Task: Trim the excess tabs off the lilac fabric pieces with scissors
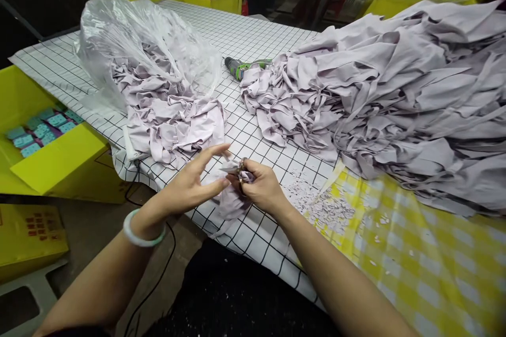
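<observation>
My right hand is wrapped round the handles of small scissors, whose blades point left. A bit of pale lilac fabric shows at the handles; I cannot tell whether the hand grips it too. Close by on the left, my left hand has its thumb and fingers apart, near the blade tips, with nothing visible in it. Below both hands a lilac fabric piece hangs over the table's near edge. A pile of crumpled fabric pieces lies beyond my left hand, partly inside a clear plastic bag.
On the right a large heap of lilac fabric strips covers the grid-patterned table. Behind it lies a green power tool. Small scraps litter a yellow checked cloth. Yellow boxes stand at the left, near a black cable.
</observation>
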`<act>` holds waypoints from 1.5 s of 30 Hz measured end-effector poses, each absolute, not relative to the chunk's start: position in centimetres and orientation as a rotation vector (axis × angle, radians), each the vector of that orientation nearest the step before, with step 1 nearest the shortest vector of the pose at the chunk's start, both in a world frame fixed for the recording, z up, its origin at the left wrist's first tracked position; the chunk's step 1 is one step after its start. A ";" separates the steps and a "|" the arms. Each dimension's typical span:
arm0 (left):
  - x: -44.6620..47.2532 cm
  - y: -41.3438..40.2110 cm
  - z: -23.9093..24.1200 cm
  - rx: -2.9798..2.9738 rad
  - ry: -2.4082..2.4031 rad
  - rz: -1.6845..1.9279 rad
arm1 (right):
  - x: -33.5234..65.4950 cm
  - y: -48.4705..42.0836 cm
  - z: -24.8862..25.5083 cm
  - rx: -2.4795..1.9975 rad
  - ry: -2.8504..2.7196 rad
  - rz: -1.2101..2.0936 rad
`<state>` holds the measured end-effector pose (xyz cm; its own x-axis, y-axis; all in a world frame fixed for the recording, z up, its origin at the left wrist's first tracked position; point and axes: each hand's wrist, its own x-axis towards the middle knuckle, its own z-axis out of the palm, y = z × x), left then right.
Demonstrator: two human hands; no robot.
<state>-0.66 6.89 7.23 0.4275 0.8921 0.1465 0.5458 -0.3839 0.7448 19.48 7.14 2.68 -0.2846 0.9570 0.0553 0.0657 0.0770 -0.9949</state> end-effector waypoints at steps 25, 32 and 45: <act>-2.8 10.1 8.9 1.861 1.264 0.531 | 27.0 5.7 4.6 -1.257 -2.401 0.863; -0.8 7.6 11.3 1.933 1.199 0.657 | 21.9 7.0 2.4 -1.019 -1.738 1.062; 2.5 4.6 6.1 0.549 0.584 0.554 | 18.5 8.6 5.6 -0.802 -1.159 1.227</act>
